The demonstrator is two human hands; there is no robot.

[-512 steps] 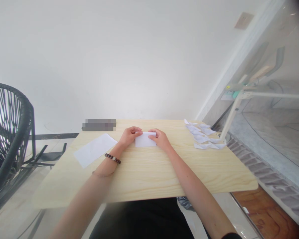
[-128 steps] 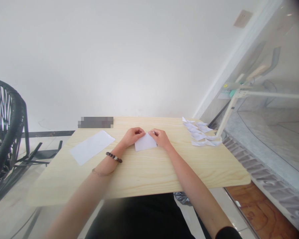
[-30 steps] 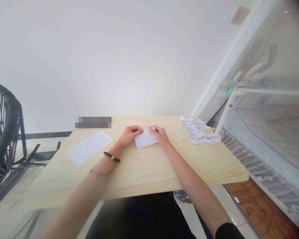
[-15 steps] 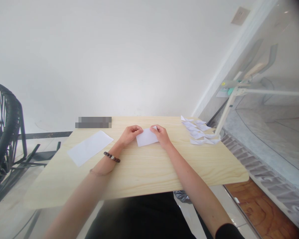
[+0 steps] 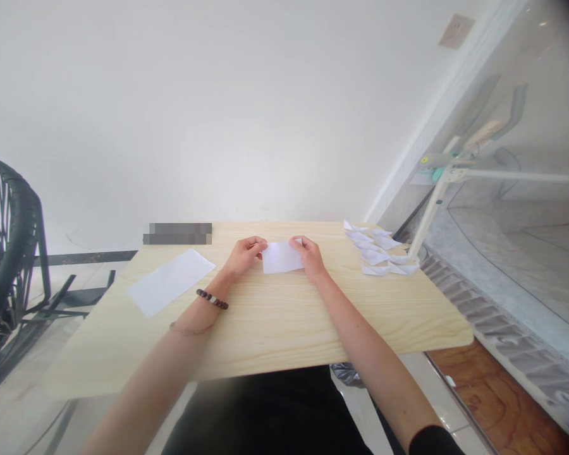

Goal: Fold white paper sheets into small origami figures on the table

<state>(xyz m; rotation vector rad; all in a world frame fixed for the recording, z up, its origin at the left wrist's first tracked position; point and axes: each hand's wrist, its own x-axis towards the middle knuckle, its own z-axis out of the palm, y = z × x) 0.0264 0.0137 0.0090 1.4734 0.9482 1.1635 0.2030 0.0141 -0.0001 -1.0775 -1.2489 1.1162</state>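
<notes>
Between my two hands is a small white rectangular sheet of paper point(image 5: 283, 258), held up over the middle of the table. My left hand point(image 5: 244, 256) pinches its upper left corner between thumb and fingers. At the upper right, my right hand point(image 5: 309, 254) grips the same sheet, thumb in front; the fingers behind it are partly hidden. To the left on the tabletop lies a larger white sheet of paper point(image 5: 171, 282). Several folded white paper pieces point(image 5: 379, 249) with pointed ends sit in rows on the right.
The light wooden table point(image 5: 275, 335) stands against a white wall. A blurred-out dark patch point(image 5: 177, 234) covers something at its back left. A black woven chair point(image 5: 14, 253) is at the left; a white metal frame point(image 5: 431, 215) rises past the right edge.
The small paper has been turned slightly so that it sits more level and faces me more. Both hands have shifted only a little.
</notes>
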